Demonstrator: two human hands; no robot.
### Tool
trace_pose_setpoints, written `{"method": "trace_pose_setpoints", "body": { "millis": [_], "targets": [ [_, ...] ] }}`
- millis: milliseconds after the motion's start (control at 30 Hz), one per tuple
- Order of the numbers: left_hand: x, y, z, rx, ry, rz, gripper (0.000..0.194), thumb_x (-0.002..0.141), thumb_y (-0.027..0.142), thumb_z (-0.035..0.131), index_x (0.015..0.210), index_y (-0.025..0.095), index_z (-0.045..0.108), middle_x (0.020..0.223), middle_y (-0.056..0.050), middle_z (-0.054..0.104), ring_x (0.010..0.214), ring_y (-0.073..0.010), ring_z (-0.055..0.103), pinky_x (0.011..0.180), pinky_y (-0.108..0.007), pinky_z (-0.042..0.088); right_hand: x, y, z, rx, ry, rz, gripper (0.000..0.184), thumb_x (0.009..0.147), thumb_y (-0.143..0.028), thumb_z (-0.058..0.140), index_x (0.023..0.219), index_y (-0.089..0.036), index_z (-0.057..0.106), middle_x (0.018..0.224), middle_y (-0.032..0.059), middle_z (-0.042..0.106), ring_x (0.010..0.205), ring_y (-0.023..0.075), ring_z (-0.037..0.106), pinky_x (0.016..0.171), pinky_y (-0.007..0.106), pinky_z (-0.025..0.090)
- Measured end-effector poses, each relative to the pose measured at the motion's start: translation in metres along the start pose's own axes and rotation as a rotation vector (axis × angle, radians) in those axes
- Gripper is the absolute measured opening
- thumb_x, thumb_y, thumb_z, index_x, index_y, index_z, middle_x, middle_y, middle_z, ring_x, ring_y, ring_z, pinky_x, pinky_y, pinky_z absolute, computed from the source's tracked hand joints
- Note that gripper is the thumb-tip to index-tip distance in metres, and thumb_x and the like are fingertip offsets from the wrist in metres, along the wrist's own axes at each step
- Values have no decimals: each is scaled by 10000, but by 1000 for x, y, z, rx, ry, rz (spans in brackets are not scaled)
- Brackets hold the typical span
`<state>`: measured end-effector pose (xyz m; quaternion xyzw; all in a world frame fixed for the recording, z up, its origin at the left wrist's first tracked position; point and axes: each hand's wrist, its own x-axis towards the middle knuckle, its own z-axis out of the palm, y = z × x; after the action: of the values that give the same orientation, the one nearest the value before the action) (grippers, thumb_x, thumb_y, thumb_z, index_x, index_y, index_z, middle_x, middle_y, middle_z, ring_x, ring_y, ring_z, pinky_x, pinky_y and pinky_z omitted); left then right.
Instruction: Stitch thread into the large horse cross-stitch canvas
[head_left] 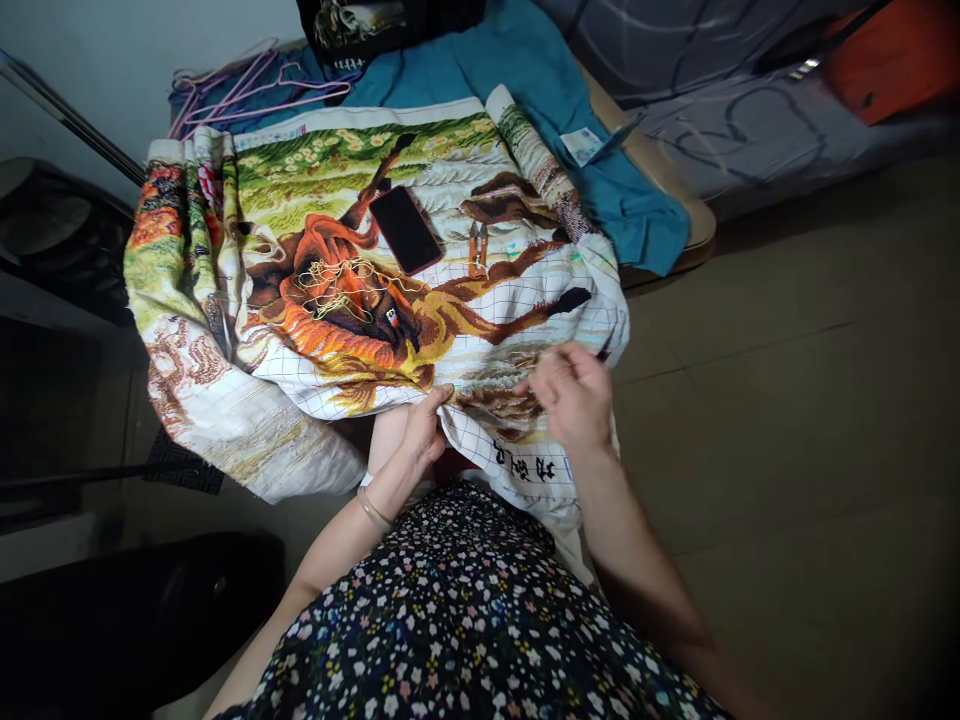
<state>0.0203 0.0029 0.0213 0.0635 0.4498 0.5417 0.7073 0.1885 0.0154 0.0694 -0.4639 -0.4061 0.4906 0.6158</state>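
A large cross-stitch canvas [480,300] with a horse design spreads over my lap and the surface ahead, its sides rolled up. My left hand [424,428] grips the near edge of the canvas, thumb on top and fingers underneath. Just above the brown and grey stitched part, my right hand [576,395] is closed in a pinch; whatever is between its fingertips is too small to make out. On the canvas lie a dark phone [407,230], orange thread snips [478,250] and a loose tangle of yellow thread [337,285].
Purple hangers [262,85] lie at the back left beside a black printed bag [375,25]. Teal cloth [510,60] covers the padded seat under the canvas. An orange item [900,60] sits far right. Tiled floor [787,400] runs along the right.
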Motion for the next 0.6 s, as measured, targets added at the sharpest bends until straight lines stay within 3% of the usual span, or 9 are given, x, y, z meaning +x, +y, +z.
{"method": "trace_pose_setpoints", "body": {
  "millis": [67, 167, 600],
  "targets": [
    [-1, 1, 2, -10, -13, -17, 282, 620, 193, 739, 886, 154, 655, 861, -52, 734, 980, -230, 678, 942, -333, 470, -16, 19, 13, -188, -151, 166, 178, 849, -379, 609, 821, -208, 567, 471, -96, 385, 392, 78, 349, 451, 229, 437],
    [-3, 3, 5, -25, -31, -43, 271, 601, 187, 732, 855, 145, 649, 876, -62, 734, 966, -235, 679, 919, -330, 477, -30, 33, 24, -454, -260, 206, 195, 853, -327, 541, 899, -170, 647, 527, -44, 509, 445, 97, 452, 431, 216, 393],
    [-2, 2, 5, -36, -17, -54, 251, 587, 172, 732, 815, 153, 628, 849, -60, 721, 942, -226, 681, 878, -317, 492, -28, 33, 32, -685, -273, 88, 319, 830, -285, 492, 925, -134, 756, 554, 23, 623, 499, 129, 540, 518, 237, 437]
  ]
}}
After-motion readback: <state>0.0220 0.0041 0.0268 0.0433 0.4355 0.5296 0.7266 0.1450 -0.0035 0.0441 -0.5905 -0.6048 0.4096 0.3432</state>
